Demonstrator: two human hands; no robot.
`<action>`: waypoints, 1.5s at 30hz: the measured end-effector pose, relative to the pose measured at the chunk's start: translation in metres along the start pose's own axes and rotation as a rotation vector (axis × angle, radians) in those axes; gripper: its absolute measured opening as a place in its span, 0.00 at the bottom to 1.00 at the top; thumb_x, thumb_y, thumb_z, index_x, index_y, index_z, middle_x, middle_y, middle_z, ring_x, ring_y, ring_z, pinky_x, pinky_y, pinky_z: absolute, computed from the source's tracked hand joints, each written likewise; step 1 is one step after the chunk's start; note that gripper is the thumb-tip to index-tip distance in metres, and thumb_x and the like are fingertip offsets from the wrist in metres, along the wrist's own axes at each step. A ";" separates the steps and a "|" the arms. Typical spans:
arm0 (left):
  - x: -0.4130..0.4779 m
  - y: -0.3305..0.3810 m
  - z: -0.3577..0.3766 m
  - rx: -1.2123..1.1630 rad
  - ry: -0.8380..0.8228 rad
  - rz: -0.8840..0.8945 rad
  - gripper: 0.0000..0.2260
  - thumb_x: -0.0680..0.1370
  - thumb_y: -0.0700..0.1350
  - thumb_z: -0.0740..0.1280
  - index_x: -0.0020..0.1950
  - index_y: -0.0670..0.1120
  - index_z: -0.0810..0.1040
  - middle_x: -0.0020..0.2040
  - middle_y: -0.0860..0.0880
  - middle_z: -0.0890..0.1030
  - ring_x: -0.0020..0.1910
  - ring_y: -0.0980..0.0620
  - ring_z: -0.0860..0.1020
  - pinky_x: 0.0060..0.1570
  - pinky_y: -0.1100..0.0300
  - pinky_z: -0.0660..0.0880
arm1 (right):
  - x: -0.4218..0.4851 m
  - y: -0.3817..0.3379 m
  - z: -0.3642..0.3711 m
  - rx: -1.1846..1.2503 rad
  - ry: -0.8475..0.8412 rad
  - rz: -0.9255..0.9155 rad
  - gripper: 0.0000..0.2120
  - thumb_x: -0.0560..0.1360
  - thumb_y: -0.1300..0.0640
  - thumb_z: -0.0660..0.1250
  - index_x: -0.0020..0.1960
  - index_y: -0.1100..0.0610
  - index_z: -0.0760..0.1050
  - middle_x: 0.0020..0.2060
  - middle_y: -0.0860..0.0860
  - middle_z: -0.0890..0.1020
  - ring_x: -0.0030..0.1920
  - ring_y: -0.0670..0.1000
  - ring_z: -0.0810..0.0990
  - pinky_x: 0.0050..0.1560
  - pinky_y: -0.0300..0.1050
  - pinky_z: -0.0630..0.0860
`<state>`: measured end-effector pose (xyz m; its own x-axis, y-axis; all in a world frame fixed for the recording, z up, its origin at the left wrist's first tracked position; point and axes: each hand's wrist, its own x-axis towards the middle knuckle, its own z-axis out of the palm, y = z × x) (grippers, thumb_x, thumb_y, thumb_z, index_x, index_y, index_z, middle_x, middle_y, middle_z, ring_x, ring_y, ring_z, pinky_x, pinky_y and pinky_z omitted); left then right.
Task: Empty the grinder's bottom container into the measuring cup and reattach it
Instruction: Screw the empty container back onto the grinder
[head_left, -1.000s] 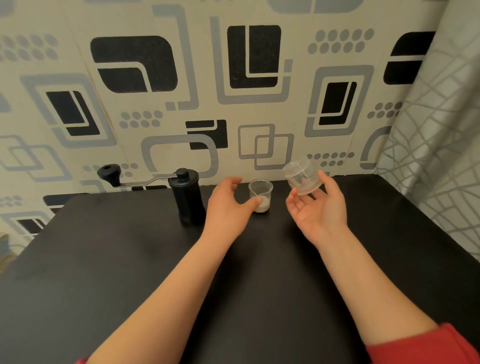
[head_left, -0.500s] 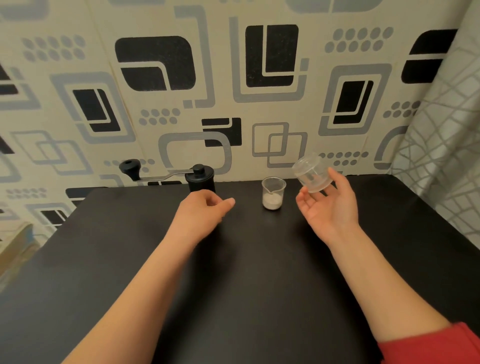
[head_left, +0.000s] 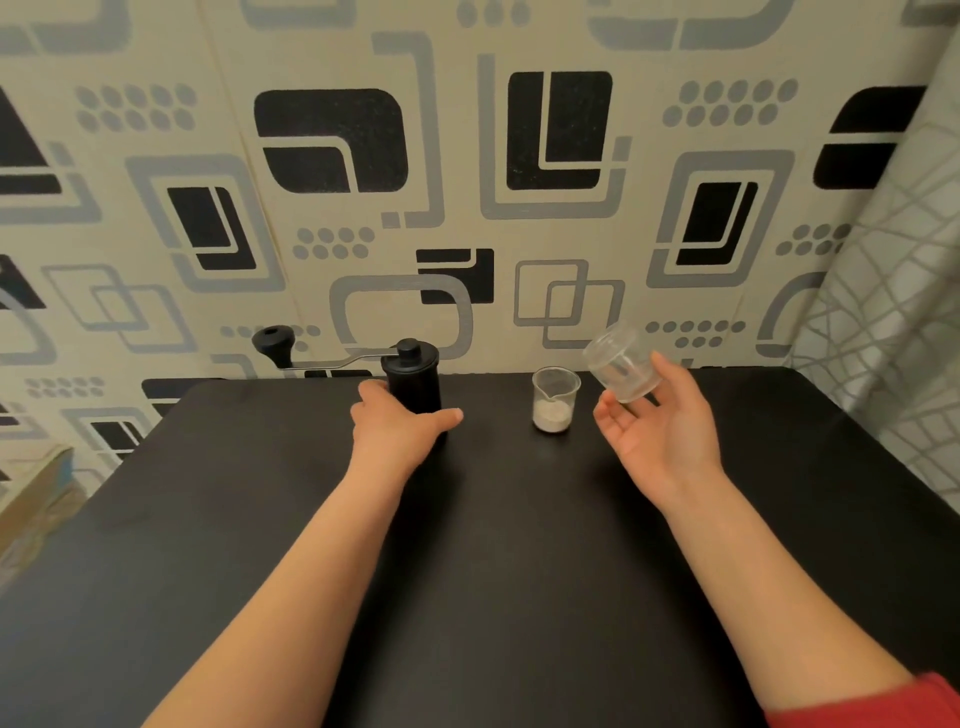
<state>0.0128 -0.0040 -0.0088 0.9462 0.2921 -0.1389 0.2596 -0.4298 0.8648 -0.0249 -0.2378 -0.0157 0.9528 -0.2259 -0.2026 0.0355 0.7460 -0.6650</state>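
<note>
Left hand (head_left: 402, 423) around one grinder (head_left: 413, 382); right hand (head_left: 662, 431) cradling one container (head_left: 622, 369).

A black table (head_left: 260, 519) stands against geometric-patterned wallpaper (head_left: 467, 156), a grey-lined curtain (head_left: 893, 291) at right.

Black table (head_left: 493, 545) bare across near and middle stretch; only two forearms cross it. Far edge crowded: grinder (head_left: 414, 382) upright with crank handle (head_left: 275, 343) jutting left, left hand (head_left: 397, 423) wrapped round its base. Measuring cup (head_left: 555, 399) stands between hands, open gap either side. Right hand (head_left: 657, 434) lifts clear container (head_left: 621, 369) above tabletop. Wall (head_left: 467, 182) blocks behind, curtain (head_left: 893, 291) far right
</note>
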 end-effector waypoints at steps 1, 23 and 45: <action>0.001 0.001 0.004 -0.038 -0.007 -0.003 0.39 0.68 0.49 0.79 0.71 0.43 0.60 0.70 0.41 0.69 0.65 0.39 0.72 0.61 0.45 0.73 | 0.001 0.001 0.000 -0.002 -0.004 -0.004 0.24 0.77 0.51 0.70 0.71 0.55 0.72 0.60 0.59 0.81 0.47 0.53 0.82 0.42 0.45 0.81; -0.014 0.028 0.035 -0.690 0.064 0.191 0.19 0.73 0.47 0.75 0.59 0.55 0.70 0.48 0.61 0.76 0.46 0.63 0.74 0.42 0.66 0.66 | -0.006 -0.002 0.006 -0.011 -0.002 -0.026 0.12 0.77 0.53 0.70 0.59 0.50 0.75 0.62 0.59 0.79 0.55 0.57 0.82 0.44 0.47 0.83; -0.015 0.037 0.031 -1.213 -0.408 0.146 0.21 0.79 0.36 0.66 0.71 0.39 0.68 0.56 0.45 0.79 0.57 0.49 0.80 0.57 0.53 0.77 | -0.011 -0.004 0.008 -0.439 -0.152 -0.149 0.36 0.64 0.49 0.77 0.69 0.55 0.72 0.58 0.55 0.84 0.54 0.54 0.86 0.48 0.46 0.82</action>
<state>0.0143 -0.0508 0.0105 0.9969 -0.0655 0.0428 0.0126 0.6749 0.7378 -0.0334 -0.2328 -0.0049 0.9814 -0.1919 0.0037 0.0758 0.3700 -0.9259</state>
